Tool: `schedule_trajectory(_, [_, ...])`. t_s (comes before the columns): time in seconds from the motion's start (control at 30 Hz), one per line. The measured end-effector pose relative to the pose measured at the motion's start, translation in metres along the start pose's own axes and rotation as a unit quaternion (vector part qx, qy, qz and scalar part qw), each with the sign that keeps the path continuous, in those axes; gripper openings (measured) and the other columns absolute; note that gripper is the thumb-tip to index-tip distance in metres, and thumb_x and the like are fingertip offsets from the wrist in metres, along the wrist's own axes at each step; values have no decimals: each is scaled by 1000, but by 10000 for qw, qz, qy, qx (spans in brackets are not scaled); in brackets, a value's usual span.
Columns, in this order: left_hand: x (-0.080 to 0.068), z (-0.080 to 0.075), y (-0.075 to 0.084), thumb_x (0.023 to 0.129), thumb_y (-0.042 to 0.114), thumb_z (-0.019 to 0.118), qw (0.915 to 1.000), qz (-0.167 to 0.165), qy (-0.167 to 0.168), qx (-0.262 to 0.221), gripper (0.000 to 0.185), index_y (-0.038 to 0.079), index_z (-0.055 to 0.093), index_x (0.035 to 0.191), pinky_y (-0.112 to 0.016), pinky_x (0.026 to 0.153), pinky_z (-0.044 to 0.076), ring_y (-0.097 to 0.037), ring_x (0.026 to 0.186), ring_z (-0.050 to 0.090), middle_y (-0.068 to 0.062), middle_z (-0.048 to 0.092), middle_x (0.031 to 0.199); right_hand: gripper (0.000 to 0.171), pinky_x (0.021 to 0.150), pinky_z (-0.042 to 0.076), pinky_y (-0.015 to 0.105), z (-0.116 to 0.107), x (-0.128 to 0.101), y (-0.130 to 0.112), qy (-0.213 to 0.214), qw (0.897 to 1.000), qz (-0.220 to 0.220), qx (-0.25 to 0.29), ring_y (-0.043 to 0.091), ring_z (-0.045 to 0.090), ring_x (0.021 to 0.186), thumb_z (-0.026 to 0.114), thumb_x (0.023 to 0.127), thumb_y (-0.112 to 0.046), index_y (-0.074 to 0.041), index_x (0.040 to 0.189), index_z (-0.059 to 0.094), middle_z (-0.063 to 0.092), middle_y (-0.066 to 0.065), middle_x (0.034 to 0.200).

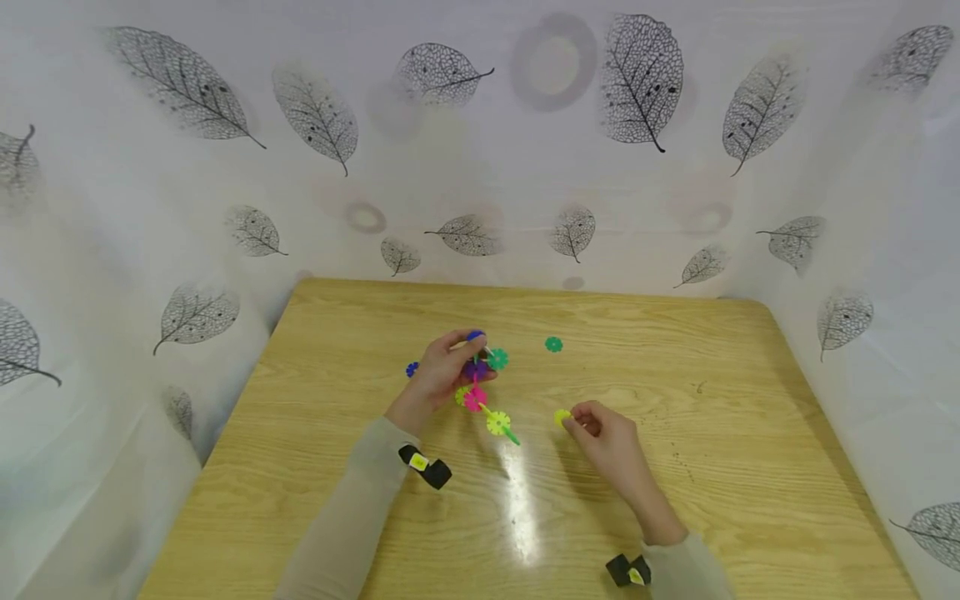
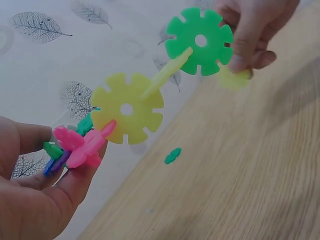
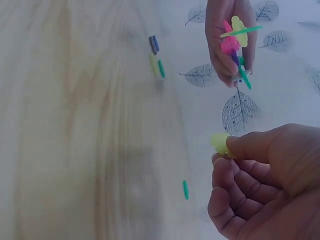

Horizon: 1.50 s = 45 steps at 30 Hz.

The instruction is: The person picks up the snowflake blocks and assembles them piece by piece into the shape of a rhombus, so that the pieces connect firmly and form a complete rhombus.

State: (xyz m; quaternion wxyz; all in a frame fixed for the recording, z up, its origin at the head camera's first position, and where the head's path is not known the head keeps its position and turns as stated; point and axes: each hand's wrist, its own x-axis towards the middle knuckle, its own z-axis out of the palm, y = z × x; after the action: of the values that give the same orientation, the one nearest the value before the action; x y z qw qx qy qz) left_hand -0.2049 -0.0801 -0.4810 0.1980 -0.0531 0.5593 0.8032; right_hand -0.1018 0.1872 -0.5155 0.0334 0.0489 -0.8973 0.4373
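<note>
Nearest the camera, two pale sleeves with black wrist straps are being stretched out over the wooden table [image 1: 750, 400]. A small yellow-green disc [image 1: 562, 416] is being pinched between the thumb and curled fingers of the right hand [image 1: 611, 442], just above the tabletop, right of centre. A chain of interlocked plastic snowflake discs [image 1: 483, 392] is being gripped by the left hand [image 1: 442, 371], a little farther and to the left, its fingers being clamped round the chain's far, purple-and-blue end. From that grip the chain is being held out toward the near right: a pink disc [image 2: 82, 145], then a yellow disc [image 2: 127, 107], then a green disc [image 2: 200, 40] at the free tip, close to the right hand. A loose green disc [image 1: 553, 344] is lying on the table farther to the right, and a loose blue disc [image 1: 411, 369] just left of the left hand. The table is being enclosed by white sheeting printed with grey leaves [image 1: 187, 83].
</note>
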Motion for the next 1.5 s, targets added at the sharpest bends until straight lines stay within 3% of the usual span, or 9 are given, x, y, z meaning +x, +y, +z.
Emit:
schedule_trajectory(0.43, [-2, 5, -1, 102, 12, 57, 10000, -16, -75, 3, 40, -5, 49, 136, -35, 75, 63, -19, 66, 71, -11, 59, 94, 9, 59, 56, 21, 15, 24, -30, 482, 9930, -1056, 231, 9, 63, 68, 72, 91, -11, -5, 98, 70, 70, 1, 81])
schedule_trajectory(0.97, [-1, 11, -8, 100, 14, 60, 9999, -37, -110, 100, 39, -3, 51, 135, -38, 78, 63, -21, 68, 72, -12, 60, 95, 7, 56, 57, 21, 26, 37, -50, 564, 9869, -1450, 425, 9, 63, 64, 71, 90, -8, -2, 93, 68, 69, 3, 76])
schedule_trajectory(1.2, [-2, 11, -7, 100, 16, 61, 9997, -26, -184, 176, 40, -2, 52, 135, -40, 80, 62, -22, 70, 72, -13, 59, 97, 6, 56, 57, 21, 28, 39, -53, 629, 9885, -1346, 286, 9, 64, 64, 70, 91, -10, -4, 92, 69, 69, 3, 76])
schedule_trajectory(1.5, [-1, 11, -5, 101, 17, 60, 9997, -40, -222, 133, 42, -3, 50, 136, -38, 78, 63, -21, 69, 72, -12, 59, 96, 4, 55, 56, 20, 29, 41, -53, 648, 9862, -1519, 140, 9, 64, 62, 71, 89, -4, -4, 91, 67, 69, 3, 75])
